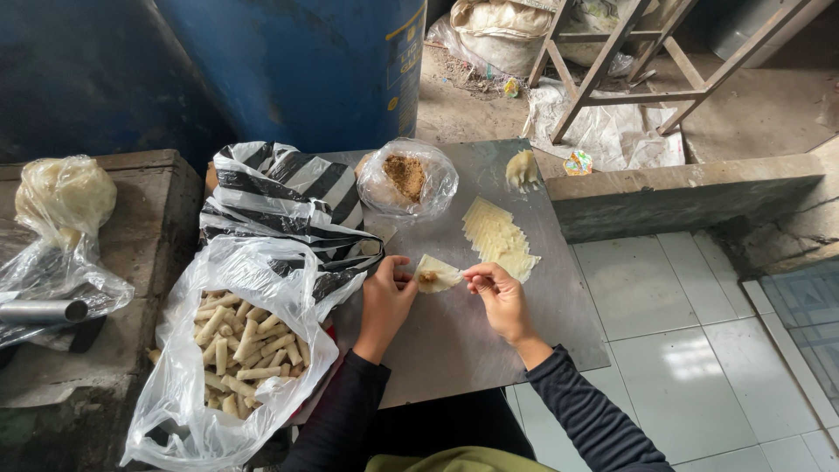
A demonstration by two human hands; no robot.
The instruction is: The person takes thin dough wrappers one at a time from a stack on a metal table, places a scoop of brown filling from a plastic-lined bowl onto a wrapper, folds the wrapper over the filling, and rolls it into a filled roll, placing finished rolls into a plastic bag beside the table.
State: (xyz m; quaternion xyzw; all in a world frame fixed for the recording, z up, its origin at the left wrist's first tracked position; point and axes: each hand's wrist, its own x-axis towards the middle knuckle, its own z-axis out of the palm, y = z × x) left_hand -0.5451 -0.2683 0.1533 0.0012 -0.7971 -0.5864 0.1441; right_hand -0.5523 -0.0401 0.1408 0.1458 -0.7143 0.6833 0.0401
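Two hands meet over the grey counter [454, 350], both pinched on one small pastry wrapper [437, 274]. Wrapper: pale cream, thin, roughly triangular as it's folded, w/ a dab of brown filling showing near its left edge. It sits just above the counter, approx. centre, between the two hands. Left hand [387, 297] grips the wrapper's left side, thumb & fingers closed on it. Right hand [498, 293] pinches the right corner w/ fingertips, other fingers curled in. Both arms in dark long sleeves.

Just beyond the right hand, a fanned stack of flat wrappers [498, 238], same pale cream, lying on the counter. Further back, a clear bag of brown filling [407, 179], open at top, and near the far edge a small crumpled piece of dough [522, 169].

Left of the hands: a clear plastic bag [236, 350] full of finished rolls, short pale sticks piled loose. Behind it a black-and-white striped bag [280, 197]. Far left, on a concrete ledge, another clear bag w/ a lump of pale dough [63, 199] & a metal tube [44, 311]. Blue drum [306, 70] stands behind the counter; white tiled floor [682, 350] at right.
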